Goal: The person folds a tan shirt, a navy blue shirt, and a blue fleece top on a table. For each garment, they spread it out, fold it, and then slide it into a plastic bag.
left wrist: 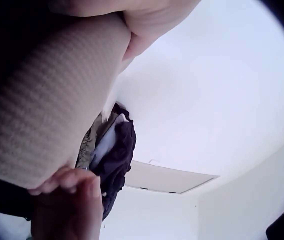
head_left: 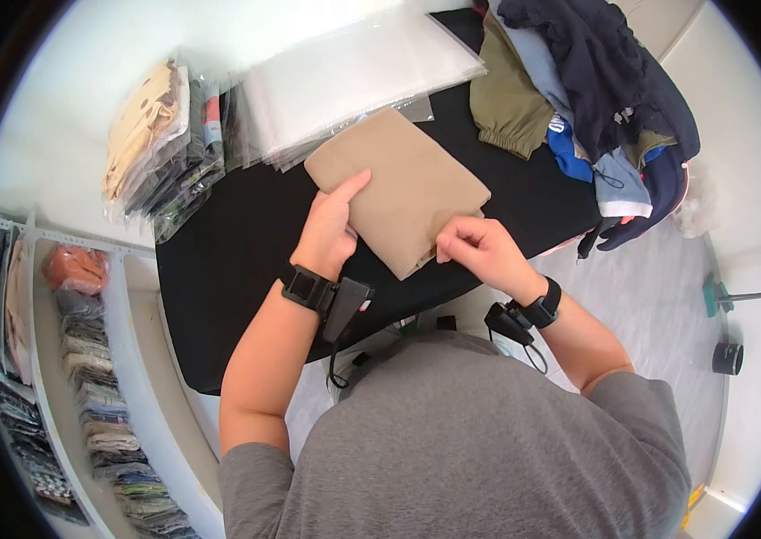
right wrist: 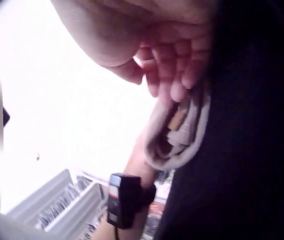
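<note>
One folded tan cloth [head_left: 412, 180] slants lengthwise toward the right hand [head_left: 486, 251] pinching its near end, the left hand [head_left: 330, 223] gripping its left side.

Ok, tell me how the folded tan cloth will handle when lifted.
The folded tan cloth is probably soft: its edge curves round in the right wrist view. Lifted by one layer, it may unfold, as layers show inside. Looking ribbed, it probably isn't slippery.

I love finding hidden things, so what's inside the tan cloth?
The tan cloth shows folded layers at one end, plus an orange-brown patch I can't identify. Anything deeper is covered.
</note>
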A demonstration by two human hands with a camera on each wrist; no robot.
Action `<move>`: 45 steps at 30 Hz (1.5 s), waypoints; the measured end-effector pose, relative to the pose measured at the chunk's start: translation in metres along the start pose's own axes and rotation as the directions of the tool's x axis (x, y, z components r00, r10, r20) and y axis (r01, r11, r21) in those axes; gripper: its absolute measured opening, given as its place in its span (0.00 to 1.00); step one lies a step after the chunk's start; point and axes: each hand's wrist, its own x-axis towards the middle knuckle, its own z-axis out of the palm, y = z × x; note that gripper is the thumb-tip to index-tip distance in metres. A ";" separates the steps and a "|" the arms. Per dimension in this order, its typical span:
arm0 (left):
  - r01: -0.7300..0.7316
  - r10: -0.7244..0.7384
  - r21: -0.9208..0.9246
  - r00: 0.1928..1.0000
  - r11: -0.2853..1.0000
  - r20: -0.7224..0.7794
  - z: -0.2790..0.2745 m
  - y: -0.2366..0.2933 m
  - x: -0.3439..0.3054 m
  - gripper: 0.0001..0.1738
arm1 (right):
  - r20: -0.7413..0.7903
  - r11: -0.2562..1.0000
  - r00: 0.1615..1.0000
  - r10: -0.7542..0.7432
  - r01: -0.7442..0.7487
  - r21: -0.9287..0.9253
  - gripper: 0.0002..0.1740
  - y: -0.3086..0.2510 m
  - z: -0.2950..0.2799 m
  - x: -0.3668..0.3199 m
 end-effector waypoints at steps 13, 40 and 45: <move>-0.908 0.319 0.419 0.394 -0.011 0.862 0.023 0.073 -0.059 0.21 | 0.336 0.198 0.933 -0.130 -0.308 0.931 0.26 -0.028 -0.044 0.027; -0.717 0.123 0.691 0.681 -0.086 0.722 0.003 -0.018 -0.074 0.23 | 0.285 0.413 0.868 0.407 -0.453 0.790 0.24 -0.006 -0.030 0.039; -0.776 0.034 0.605 0.609 -0.181 0.792 0.001 -0.013 -0.076 0.23 | 0.307 0.549 0.844 0.440 -0.523 0.652 0.24 -0.012 -0.023 0.049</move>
